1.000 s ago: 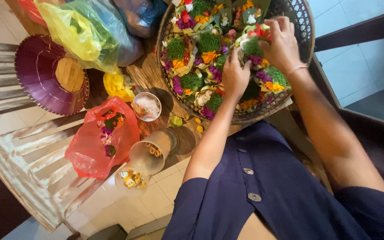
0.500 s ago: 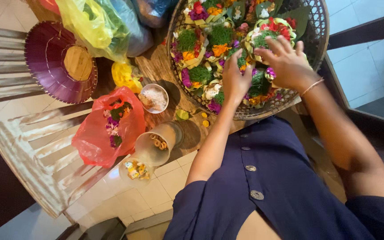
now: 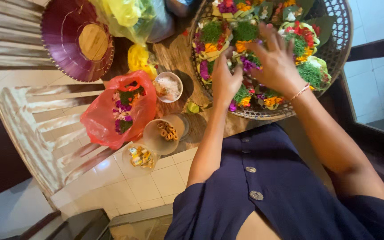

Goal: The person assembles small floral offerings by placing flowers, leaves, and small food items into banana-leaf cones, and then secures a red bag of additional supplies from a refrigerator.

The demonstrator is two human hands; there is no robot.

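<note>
Flower offerings (image 3: pixel 245 31) in woven tray (image 3: pixel 341 49), top cropped | left hand (image 3: pixel 224 82) fingers hidden | right hand (image 3: pixel 278 64) fingers wide

My right hand (image 3: pixel 278 62) is motion-blurred, fingers smeared, so I can't tell whether it grips anything. My left hand (image 3: pixel 225 80) covers the flower bundles under it; contact with them unclear. The woven tray (image 3: pixel 341 44) is cut off by the top edge, and its near rim is partly behind both wrists. The yellow-green plastic bag (image 3: pixel 127 18) and purple woven basket (image 3: pixel 74 40) are also clipped at the top. Contents of the small cup (image 3: pixel 141 156) are too small to identify. The red bag (image 3: pixel 116 111) hides most of its flowers.
</note>
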